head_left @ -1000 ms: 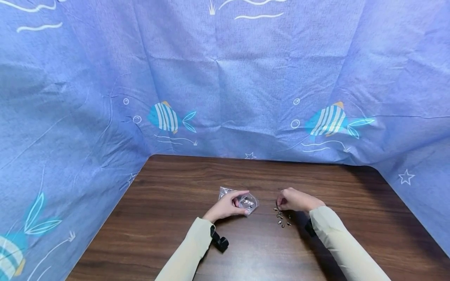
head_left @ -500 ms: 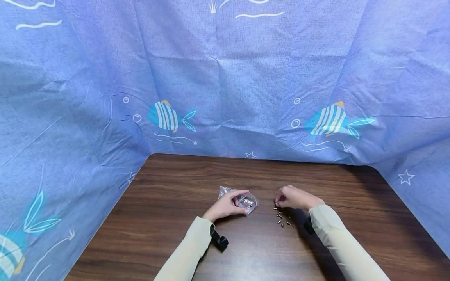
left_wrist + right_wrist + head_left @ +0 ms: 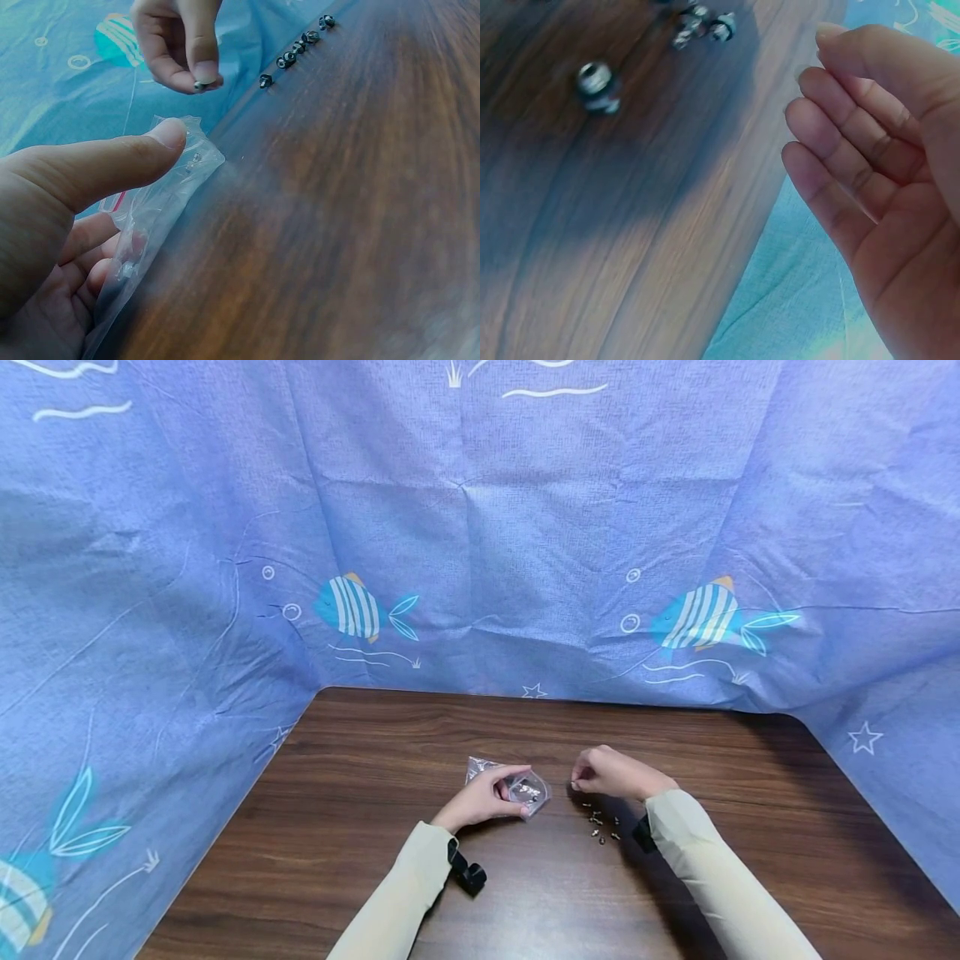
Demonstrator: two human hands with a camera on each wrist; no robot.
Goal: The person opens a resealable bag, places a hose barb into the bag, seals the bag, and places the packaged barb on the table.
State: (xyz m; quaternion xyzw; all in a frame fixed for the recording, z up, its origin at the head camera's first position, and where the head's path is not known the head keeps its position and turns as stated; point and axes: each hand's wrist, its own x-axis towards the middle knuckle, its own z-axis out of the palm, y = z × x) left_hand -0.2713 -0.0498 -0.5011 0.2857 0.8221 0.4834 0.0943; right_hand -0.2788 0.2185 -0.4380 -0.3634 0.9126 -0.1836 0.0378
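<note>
Nearest: black wrist mount [image 3: 469, 875] (1), on L wrist, below a pale sleeve cuff [image 3: 435, 852]. Next, loose metal parts [image 3: 289, 58] (several, exact qty unclear), small, scattered on tabletop nearer the wearer than R hand's fingertips and a little to their R; in R wrist view some bunch together, one [image 3: 595, 78] sits apart. Next, L hand [image 3: 483, 793]: thumb on one side, fingers curled at the other, gripping clear plastic bag [image 3: 169, 199] (1), red strip [image 3: 118, 201] visible; small bits [image 3: 195, 157] glint inside, no. unclear. Bag lies on or just above tabletop; contact unclear. R hand [image 3: 615, 772]: pinching one small metal piece [image 3: 199, 85] betw. thumb & fingertip; its long axis too small to tell. Key relation, as judged: bag lies L of the pinched piece, approx. level w/ it in head view, near but not touching; bag's length runs roughly L–R, and its R end faces R fingertips, so the gap betw. them is what counts. R hand is nearer the loose parts; L hand has the bag. Beyond: dark wood-grain tabletop [image 3: 420, 727]; farthest, blue curtain [image 3: 465, 543] w/ fish prints.
</note>
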